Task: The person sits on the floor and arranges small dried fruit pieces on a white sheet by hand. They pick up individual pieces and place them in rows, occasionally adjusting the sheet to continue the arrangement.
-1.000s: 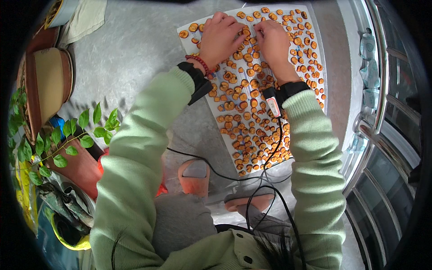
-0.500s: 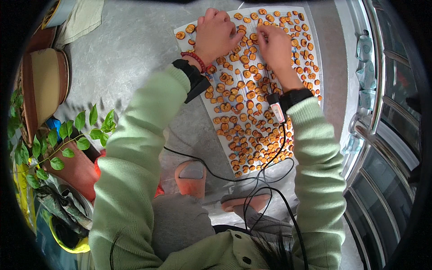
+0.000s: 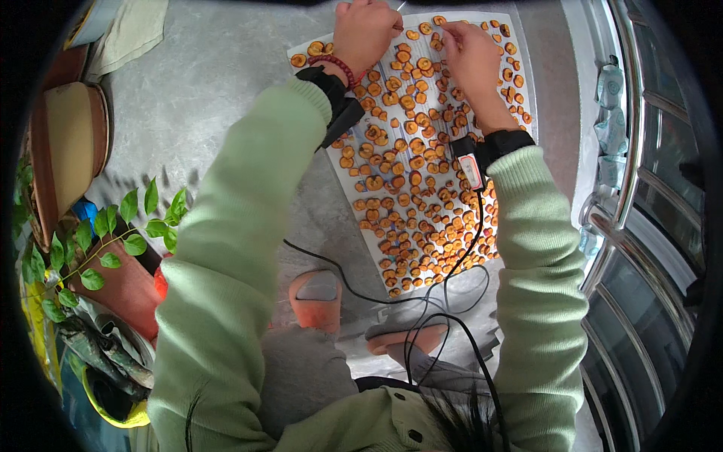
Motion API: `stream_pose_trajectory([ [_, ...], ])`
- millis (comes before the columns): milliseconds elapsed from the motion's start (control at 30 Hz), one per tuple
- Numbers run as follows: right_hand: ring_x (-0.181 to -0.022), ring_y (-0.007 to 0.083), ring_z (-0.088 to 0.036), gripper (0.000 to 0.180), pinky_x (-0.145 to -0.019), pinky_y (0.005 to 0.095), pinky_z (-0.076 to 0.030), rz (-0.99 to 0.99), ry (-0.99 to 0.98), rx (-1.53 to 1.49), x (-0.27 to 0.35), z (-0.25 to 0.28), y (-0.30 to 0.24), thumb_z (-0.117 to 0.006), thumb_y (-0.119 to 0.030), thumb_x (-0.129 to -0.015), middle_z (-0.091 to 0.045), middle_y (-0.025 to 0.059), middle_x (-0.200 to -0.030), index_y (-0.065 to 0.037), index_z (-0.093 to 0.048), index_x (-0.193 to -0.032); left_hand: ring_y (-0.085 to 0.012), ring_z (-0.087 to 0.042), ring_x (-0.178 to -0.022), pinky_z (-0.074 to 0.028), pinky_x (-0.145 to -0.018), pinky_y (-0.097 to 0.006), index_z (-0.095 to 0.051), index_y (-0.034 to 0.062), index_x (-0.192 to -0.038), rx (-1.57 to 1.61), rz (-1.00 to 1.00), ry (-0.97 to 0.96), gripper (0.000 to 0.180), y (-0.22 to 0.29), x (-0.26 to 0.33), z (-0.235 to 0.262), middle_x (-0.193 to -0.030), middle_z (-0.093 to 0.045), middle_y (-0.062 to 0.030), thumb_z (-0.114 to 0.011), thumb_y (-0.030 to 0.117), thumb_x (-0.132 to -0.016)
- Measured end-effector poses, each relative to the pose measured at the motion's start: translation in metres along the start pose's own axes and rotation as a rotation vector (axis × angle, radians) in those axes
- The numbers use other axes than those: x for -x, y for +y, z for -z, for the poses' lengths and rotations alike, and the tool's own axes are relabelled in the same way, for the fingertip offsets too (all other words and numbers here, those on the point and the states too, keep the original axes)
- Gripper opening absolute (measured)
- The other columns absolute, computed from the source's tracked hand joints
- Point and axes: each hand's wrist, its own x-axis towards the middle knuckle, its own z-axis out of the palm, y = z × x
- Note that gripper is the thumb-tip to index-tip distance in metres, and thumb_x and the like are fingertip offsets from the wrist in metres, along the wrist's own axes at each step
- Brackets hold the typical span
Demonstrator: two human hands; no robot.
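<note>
Many small cut fruit pieces [image 3: 414,178], orange inside with dark skin edges, lie spread over a long white printed sheet [image 3: 369,252] on the floor. At the sheet's far left edge is my left hand [image 3: 365,34], its fingers curled together; anything between them is hidden. My right hand [image 3: 474,64] reaches to the far edge too, thumb and forefinger close together against a cut fruit piece [image 3: 439,20]. A dark red bead bracelet [image 3: 335,62] circles my left wrist. Black bands with small devices sit on both wrists, a black cable [image 3: 480,218] trailing from the right one.
A leafy green plant [image 3: 135,226], a reddish pot and a yellow-rimmed container stand at the left. Metal railings [image 3: 640,128] run along the right, with pale blue wrapped packets [image 3: 611,132] beside them. Orange slippers [image 3: 315,300] and looped cables lie near the sheet's close end.
Both hands have moved farther away, toward the sheet's far edge. My right hand has reached a fruit piece there; my left hand has left the pieces it was over.
</note>
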Motion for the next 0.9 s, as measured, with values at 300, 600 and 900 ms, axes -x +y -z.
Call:
stream_pose_trajectory([
  [300, -0.074, 0.0249, -0.067, 0.019, -0.066, 0.0334, -0.052, -0.138, -0.056, 0.013, 0.015, 0.005, 0.022, -0.066, -0.019, -0.082, -0.069, 0.0097, -0.082, -0.008, -0.069, -0.096, -0.0187, -0.067, -0.072, -0.053, -0.057, -0.03, -0.061, 0.0282, -0.117, -0.059, -0.126, 0.137, 0.031, 0.008, 0.016, 0.018, -0.097, -0.068, 0.0003, -0.046, 0.043, -0.094],
  [600, -0.08, 0.028, -0.064, 0.02, -0.071, 0.037, -0.051, -0.019, -0.119, 0.089, 0.012, -0.002, 0.012, -0.068, -0.019, -0.079, -0.067, 0.0103, -0.088, -0.007, -0.07, -0.095, -0.0178, -0.066, -0.075, -0.053, -0.062, -0.028, -0.063, 0.0229, -0.11, -0.082, -0.241, 0.18, 0.024, 0.008, 0.031, 0.024, -0.094, -0.068, 0.0017, -0.055, 0.035, -0.091],
  [900, -0.078, 0.0302, -0.062, 0.019, -0.069, 0.0395, -0.05, -0.1, -0.011, 0.03, 0.016, 0.006, 0.022, -0.064, -0.02, -0.082, -0.066, 0.0103, -0.084, -0.007, -0.07, -0.095, -0.0231, -0.063, -0.054, -0.051, -0.05, -0.032, -0.066, 0.0193, -0.106, -0.242, -0.187, 0.22, 0.025, 0.009, 0.037, 0.048, -0.068, -0.066, -0.0052, -0.057, 0.036, -0.09],
])
